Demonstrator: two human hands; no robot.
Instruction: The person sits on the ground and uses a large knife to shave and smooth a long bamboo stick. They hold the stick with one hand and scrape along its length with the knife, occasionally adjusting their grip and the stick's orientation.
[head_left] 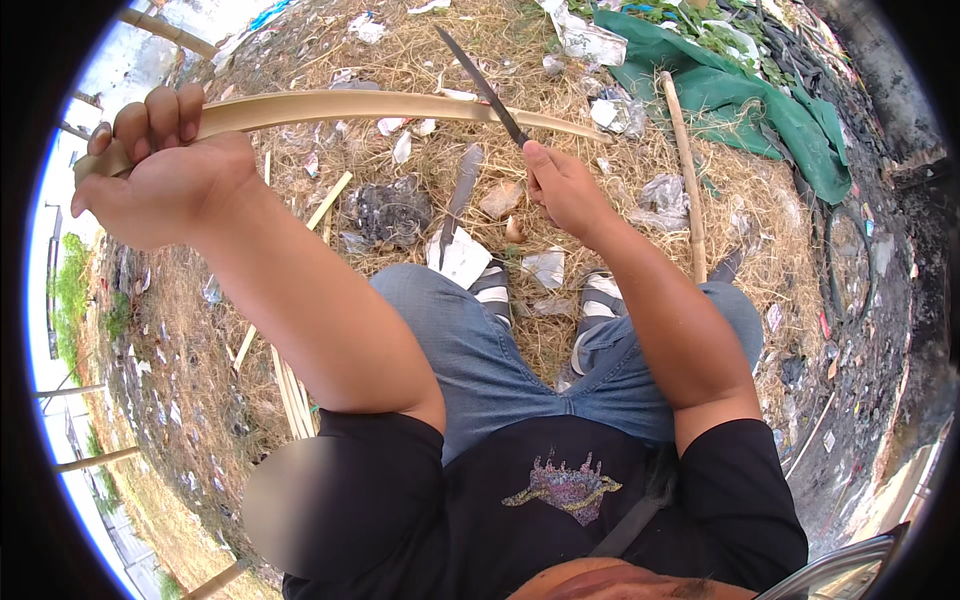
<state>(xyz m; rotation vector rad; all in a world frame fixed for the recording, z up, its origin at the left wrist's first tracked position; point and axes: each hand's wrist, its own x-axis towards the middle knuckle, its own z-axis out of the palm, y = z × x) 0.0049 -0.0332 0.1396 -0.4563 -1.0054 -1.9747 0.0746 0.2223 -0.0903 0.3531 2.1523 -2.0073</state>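
My left hand is raised at the upper left, its fingers wrapped round one end of a long, pale bamboo strip. The strip runs across to the right in a slight bend. In my right hand is a knife with a long dark blade, pointing up and to the left. The blade crosses the strip toward its far right part; whether the edge cuts into it I cannot tell. A second blade, like a worn knife, lies on the ground beyond my feet.
Dry straw and litter cover the ground. Beyond my right knee lies a bamboo pole, near a green tarp. A dark lump sits left of centre. Several thin bamboo strips lie to my left. A sooty wall stands at right.
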